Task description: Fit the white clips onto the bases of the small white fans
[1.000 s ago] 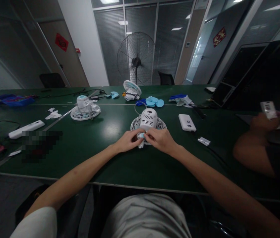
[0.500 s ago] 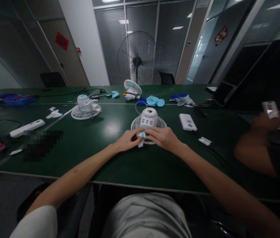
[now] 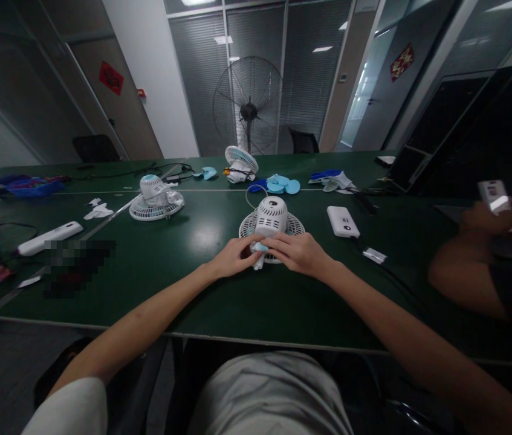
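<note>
A small white fan (image 3: pixel 272 215) lies grille-down on the green table, its rounded motor housing upward and a thin cable looping behind it. At its near side my left hand (image 3: pixel 236 256) is closed, thumb and fingers pinching the fan's white clip base with a light-blue part (image 3: pixel 261 247). From the other side my right hand (image 3: pixel 300 252) is closed on the same piece, fingertips almost meeting those of the left. The fingers partly cover the piece and the front of the grille.
Another small fan (image 3: pixel 156 199) lies to the left, and a third (image 3: pixel 241 163) stands farther back. Light-blue fan blades (image 3: pixel 283 184) lie behind my fan. On the right are a white power bank (image 3: pixel 343 222) and a co-worker's hand (image 3: pixel 486 217) holding a white device. A white bar-shaped device (image 3: pixel 50 238) is at left.
Both hands keep their hold on the clip base with barely any movement. The whole view has shifted slightly.
</note>
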{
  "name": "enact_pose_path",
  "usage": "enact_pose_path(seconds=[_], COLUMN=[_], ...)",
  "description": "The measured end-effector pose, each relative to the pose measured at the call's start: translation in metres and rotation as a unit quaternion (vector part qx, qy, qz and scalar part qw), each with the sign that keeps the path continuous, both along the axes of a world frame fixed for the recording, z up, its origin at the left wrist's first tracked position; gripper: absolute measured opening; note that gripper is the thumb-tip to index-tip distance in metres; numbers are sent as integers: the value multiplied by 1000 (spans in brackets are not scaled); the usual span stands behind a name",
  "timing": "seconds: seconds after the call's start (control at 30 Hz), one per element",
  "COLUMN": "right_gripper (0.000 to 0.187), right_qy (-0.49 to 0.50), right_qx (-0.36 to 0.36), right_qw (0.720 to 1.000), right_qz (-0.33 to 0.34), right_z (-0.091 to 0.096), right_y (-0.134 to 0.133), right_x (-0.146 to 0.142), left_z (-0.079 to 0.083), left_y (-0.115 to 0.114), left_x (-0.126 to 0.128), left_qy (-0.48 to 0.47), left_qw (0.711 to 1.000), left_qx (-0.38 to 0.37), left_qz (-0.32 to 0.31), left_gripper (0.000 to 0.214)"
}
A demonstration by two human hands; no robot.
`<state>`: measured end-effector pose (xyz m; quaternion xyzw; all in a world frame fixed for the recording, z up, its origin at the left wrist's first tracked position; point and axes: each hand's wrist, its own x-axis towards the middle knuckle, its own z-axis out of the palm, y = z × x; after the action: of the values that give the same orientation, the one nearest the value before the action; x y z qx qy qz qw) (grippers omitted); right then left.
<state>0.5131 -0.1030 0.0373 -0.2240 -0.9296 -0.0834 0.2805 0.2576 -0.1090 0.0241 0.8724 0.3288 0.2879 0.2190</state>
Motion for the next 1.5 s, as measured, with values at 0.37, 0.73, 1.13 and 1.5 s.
enact_pose_path(seconds=[0.37, 0.73, 1.13, 1.5], right_gripper=[29, 34, 26, 28], right_qy=[18, -26, 31, 15], right_qx=[-14, 56, -17, 37], right_qw=[998, 998, 999, 999], right_qz=[-59, -2, -40, -35], right_z=[1, -2, -1, -6], right_y=[-8, 5, -4, 2], right_x=[-17, 1, -13, -12], left_z=[-1, -5, -1, -4], left_y=[0, 2, 0, 3], left_x=[1, 0, 0, 0], left_qy=[3, 1, 2, 3], left_qw=[1000, 1000, 1000, 1000], left_qx=[8, 13, 6, 22], left_qz=[-2, 7, -4, -1], left_gripper=[40, 43, 42, 41])
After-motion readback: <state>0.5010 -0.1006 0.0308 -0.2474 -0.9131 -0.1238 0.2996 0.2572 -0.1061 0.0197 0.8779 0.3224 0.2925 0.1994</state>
